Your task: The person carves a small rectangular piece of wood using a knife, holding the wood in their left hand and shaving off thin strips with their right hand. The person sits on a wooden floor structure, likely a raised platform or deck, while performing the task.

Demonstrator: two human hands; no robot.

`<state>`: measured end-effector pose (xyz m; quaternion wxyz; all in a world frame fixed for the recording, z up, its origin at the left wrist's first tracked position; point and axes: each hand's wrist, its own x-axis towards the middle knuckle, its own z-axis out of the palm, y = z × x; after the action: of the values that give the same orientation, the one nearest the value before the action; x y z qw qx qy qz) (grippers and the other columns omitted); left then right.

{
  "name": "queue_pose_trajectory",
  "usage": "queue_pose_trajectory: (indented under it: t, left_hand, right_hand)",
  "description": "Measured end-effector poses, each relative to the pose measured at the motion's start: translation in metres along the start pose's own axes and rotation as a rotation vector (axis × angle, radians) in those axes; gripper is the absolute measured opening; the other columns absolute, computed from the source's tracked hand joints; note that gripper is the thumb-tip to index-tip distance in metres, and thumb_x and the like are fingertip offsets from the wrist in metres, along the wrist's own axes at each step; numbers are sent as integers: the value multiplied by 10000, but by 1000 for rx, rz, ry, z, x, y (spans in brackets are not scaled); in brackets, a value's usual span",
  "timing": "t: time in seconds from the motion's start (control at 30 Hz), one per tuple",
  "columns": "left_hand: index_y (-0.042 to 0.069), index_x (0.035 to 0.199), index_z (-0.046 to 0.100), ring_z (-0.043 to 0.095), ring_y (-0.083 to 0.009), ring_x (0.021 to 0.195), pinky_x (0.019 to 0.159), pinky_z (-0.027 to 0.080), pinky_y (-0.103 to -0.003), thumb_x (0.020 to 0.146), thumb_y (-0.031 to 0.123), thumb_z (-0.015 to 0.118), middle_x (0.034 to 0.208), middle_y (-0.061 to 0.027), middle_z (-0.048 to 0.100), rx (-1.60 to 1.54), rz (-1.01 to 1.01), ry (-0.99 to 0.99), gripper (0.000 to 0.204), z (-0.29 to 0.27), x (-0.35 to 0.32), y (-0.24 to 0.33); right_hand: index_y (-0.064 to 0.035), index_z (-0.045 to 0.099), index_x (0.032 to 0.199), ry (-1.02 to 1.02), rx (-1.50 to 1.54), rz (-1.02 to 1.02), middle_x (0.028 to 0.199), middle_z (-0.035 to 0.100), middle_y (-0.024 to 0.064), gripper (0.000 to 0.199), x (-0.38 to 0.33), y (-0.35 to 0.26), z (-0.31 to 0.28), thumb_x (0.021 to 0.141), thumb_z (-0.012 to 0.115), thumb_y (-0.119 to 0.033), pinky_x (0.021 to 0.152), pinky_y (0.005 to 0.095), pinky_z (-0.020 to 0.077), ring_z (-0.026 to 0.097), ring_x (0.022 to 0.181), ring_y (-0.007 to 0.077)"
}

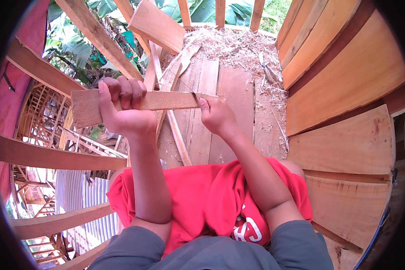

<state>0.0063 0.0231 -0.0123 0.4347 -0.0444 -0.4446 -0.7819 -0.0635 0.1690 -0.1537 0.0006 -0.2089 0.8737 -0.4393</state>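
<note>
A pale wooden board [166, 101] lies crosswise in front of me, raised above my lap. My left hand [128, 105] is closed over its wide left part, fingers curled across the top edge. At the narrower right end, my right hand [218, 116] is closed with the thumb raised. A thin dark blade-like strip [195, 96] crosses the board just beside that thumb. What the right fingers wrap around is hidden, so I cannot tell whether it is a handle or the board's end. Red cloth [189, 189] covers my lap.
Curled wood shavings [238, 42] litter the plank floor [232, 90]. Loose wooden strips [179, 137] and a wide offcut [157, 27] lie ahead on the left. A slatted railing [54, 150] runs along my left; a plank wall [342, 85] stands to my right.
</note>
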Motion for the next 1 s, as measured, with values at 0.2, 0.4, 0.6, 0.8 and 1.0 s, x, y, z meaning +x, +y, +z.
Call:
queue_pose_trajectory:
  t: [0.2, 0.4, 0.6, 0.8, 1.0]
  left_hand:
    - [153, 689, 273, 166, -94, 521, 534, 192, -280, 950, 308, 447, 594, 32, 188, -7, 3, -72, 350, 11, -9, -3]
    - [149, 690, 272, 163, -91, 520, 533, 189, -281, 948, 316, 452, 592, 35, 187, -15, -2, -109, 356, 3, -9, -1]
    - [153, 689, 269, 169, -89, 514, 530, 188, -278, 940, 320, 460, 588, 38, 191, -12, -9, -56, 357, 7, -9, -1]
    - [153, 692, 275, 165, -91, 517, 530, 190, -279, 936, 326, 463, 592, 36, 187, 41, 12, -54, 353, 18, -13, -2]
    - [152, 695, 275, 167, -87, 517, 527, 195, -279, 939, 314, 451, 595, 34, 190, 19, 14, -103, 341, 19, -15, -3]
  right_hand:
    - [0, 623, 770, 13, -46, 105, 702, 630, 234, 425, -2, -5, -8, 974, 450, -330, 639, 513, 473, 622, 708, 433]
    - [-7, 646, 795, -96, -32, 24, 697, 639, 225, 443, -8, -44, -34, 974, 437, -353, 691, 505, 500, 642, 743, 423]
    - [-20, 642, 783, -49, -85, 48, 671, 633, 217, 427, -4, -37, -35, 967, 454, -357, 650, 514, 486, 635, 715, 426]
    - [-13, 647, 803, -35, -102, 40, 737, 647, 240, 435, 4, 3, -20, 968, 447, -363, 691, 501, 501, 640, 759, 429]
    - [-9, 653, 834, -61, -80, 71, 744, 645, 249, 444, 5, -1, -21, 973, 438, -372, 687, 500, 497, 637, 760, 431]
